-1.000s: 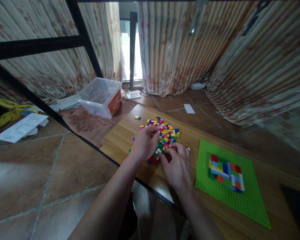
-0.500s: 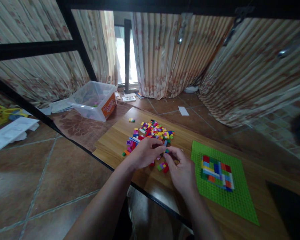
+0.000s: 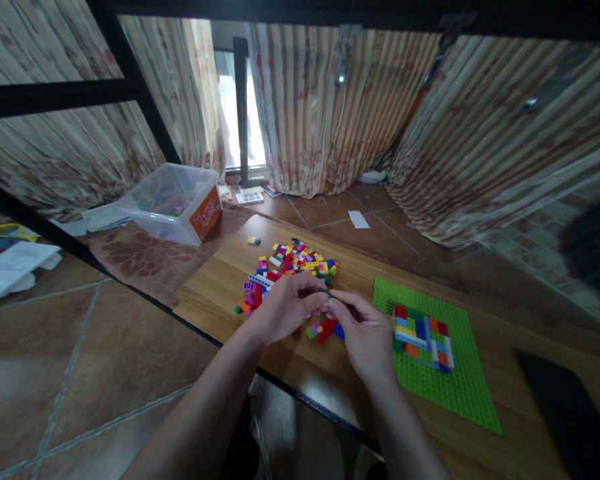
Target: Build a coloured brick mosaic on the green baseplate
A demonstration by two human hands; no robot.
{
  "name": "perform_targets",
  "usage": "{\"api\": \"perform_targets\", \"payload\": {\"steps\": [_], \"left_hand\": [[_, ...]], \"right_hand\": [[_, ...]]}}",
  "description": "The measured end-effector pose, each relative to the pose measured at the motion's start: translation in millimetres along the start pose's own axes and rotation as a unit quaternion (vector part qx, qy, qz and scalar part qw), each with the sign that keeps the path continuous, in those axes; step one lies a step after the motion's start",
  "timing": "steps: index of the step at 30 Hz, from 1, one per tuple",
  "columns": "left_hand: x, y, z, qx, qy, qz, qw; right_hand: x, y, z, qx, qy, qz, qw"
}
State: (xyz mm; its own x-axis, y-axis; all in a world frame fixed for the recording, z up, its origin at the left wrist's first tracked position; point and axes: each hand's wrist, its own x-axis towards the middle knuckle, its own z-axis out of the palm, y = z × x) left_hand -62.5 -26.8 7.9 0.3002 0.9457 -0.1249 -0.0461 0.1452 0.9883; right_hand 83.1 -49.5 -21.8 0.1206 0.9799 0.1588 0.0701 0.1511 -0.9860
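Note:
A pile of small coloured bricks (image 3: 300, 259) lies on the wooden table (image 3: 220, 287). My left hand (image 3: 283, 310) and my right hand (image 3: 367, 333) meet just in front of the pile, fingertips pinched together on a small green brick (image 3: 324, 295). A few loose bricks, red, green and blue (image 3: 324, 329), lie under the hands. To the right sits a green baseplate (image 3: 460, 387) with a patch of coloured bricks (image 3: 423, 337) built on it.
A clear plastic tub with an orange label (image 3: 175, 202) stands on the floor beyond the table, near white papers (image 3: 10, 267). Striped curtains (image 3: 340, 100) hang behind. A black frame bar (image 3: 55, 100) crosses the upper left. A dark object (image 3: 565, 413) lies at the table's right.
Both hands have drawn back from the brick pile toward me and come together, fingertips pinched on a small brick. The view has shifted slightly, so pile and baseplate sit further left.

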Motion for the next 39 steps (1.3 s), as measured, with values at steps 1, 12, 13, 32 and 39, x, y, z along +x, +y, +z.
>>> {"api": "perform_targets", "payload": {"steps": [1,12,13,32,39], "left_hand": [[-0.4,0.8,1.0,0.003,-0.001,0.003,1.0],[-2.7,8.0,-3.4,-0.049,-0.021,-0.048,0.997],[-2.5,7.6,-5.7,-0.054,-0.02,-0.055,0.997],[3.1,-11.4,-16.5,0.186,0.012,0.022,0.982],[1.5,-7.2,-9.2,0.135,-0.034,0.037,0.99]], "right_hand": [[0.3,-1.1,-0.5,0.011,-0.002,0.006,1.0],[-0.2,1.9,-8.4,0.135,-0.008,0.094,0.986],[0.4,3.5,-8.8,0.129,-0.007,0.097,0.987],[-0.9,8.3,-2.3,-0.229,-0.065,-0.054,0.97],[-1.4,9.0,-2.0,-0.096,-0.066,0.01,0.993]]}}
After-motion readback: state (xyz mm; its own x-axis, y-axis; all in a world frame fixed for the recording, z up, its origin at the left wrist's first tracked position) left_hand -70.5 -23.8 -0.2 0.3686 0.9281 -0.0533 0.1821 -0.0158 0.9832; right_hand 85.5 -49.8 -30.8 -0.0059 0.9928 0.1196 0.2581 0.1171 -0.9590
